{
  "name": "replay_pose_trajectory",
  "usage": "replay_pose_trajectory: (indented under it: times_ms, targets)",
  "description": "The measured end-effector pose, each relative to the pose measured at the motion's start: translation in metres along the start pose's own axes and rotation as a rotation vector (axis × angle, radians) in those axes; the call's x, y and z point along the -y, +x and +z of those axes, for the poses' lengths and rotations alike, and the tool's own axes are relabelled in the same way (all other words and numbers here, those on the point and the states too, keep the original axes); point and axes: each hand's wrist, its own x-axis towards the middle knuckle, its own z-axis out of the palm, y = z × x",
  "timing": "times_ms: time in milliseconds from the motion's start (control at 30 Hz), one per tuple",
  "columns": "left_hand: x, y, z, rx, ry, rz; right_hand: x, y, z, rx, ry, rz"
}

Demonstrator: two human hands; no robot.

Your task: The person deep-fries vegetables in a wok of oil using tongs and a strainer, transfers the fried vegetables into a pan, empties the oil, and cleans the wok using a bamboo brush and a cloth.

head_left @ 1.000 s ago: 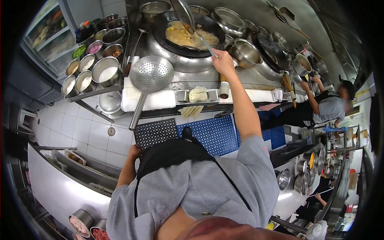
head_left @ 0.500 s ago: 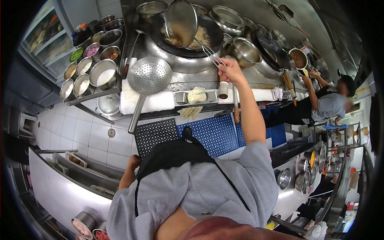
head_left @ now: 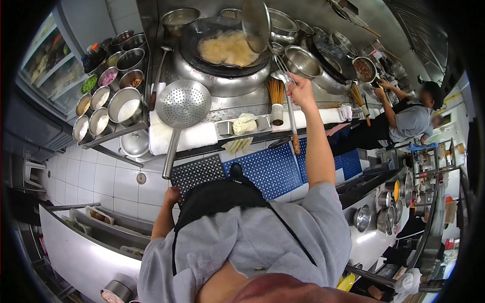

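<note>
My right hand (head_left: 300, 91) is closed round the wire handle of a round strainer (head_left: 256, 25), which is tilted at the right side of the wok (head_left: 189, 35). Bubbling yellowish food (head_left: 227, 49) fills the wok's middle. Just beneath the hand, a ladle with a wooden grip (head_left: 296, 144) lies across the counter edge, beside a bamboo brush (head_left: 276, 98). My left hand (head_left: 173, 195) hangs low near the black mat, its fingers curled; whether it holds anything is hidden. A perforated skimmer (head_left: 183, 104) rests over the towel (head_left: 194, 135) at the counter's front.
Metal pots of ingredients (head_left: 126, 106) stand on a rack at the left. Another person (head_left: 411, 121) works at the far right beside a second wok (head_left: 328, 58). Behind me is a steel counter (head_left: 76, 242). Metal bowls (head_left: 303, 61) sit between the woks.
The strainer has moved right, from over the wok's middle to its side, along with my right hand. More of the bubbling food shows. The camera view has shifted slightly.
</note>
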Motion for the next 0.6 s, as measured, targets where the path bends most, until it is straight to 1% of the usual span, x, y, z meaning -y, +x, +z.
replay_pose_trajectory:
  times_ms: [33, 100, 133, 167, 200, 233, 267, 300, 333, 367, 467, 567, 600]
  targets:
    - [0.001, -0.005, 0.0, 0.008, -0.024, -0.018, -0.004, 0.002, 0.004, -0.029, -0.041, -0.009]
    - [-0.026, -0.042, -0.009, 0.003, -0.258, -0.241, -0.017, 0.008, 0.014, -0.085, -0.124, -0.031]
    - [-0.013, -0.045, -0.003, -0.114, -0.098, -0.043, -0.014, 0.007, 0.021, -0.072, -0.106, 0.016]
    - [0.0, -0.047, 0.003, -0.096, -0.126, -0.053, -0.011, 0.005, 0.031, -0.058, -0.088, 0.063]
    - [-0.002, -0.06, 0.001, -0.078, -0.152, -0.065, -0.007, 0.003, 0.041, -0.042, -0.071, 0.111]
    - [-0.008, -0.073, -0.003, -0.059, -0.179, -0.076, -0.011, 0.007, 0.052, -0.022, 0.079, 0.16]
    - [-0.02, -0.084, -0.008, 0.012, -0.073, -0.125, -0.022, 0.014, 0.065, 0.0, 0.23, 0.209]
    - [-0.012, -0.085, -0.005, 0.022, 0.008, -0.097, -0.03, 0.021, 0.076, 0.021, 0.379, 0.258]
    - [-0.001, -0.085, 0.0, 0.032, 0.089, -0.068, -0.032, 0.026, 0.084, 0.091, 0.467, 0.28]
    - [0.009, -0.084, 0.004, 0.042, 0.17, -0.039, -0.033, 0.03, 0.093, 0.111, 0.544, 0.306]
    - [-0.012, -0.096, -0.001, 0.006, -0.081, -0.19, -0.037, 0.044, 0.111, 0.198, 0.775, 0.378]
    - [-0.026, -0.094, -0.001, -0.056, -0.087, -0.167, -0.027, 0.046, 0.11, 0.328, 0.868, 0.411]
    - [0.001, -0.075, 0.01, -0.085, -0.123, -0.115, -0.019, 0.044, 0.106, 0.354, 0.874, 0.454]
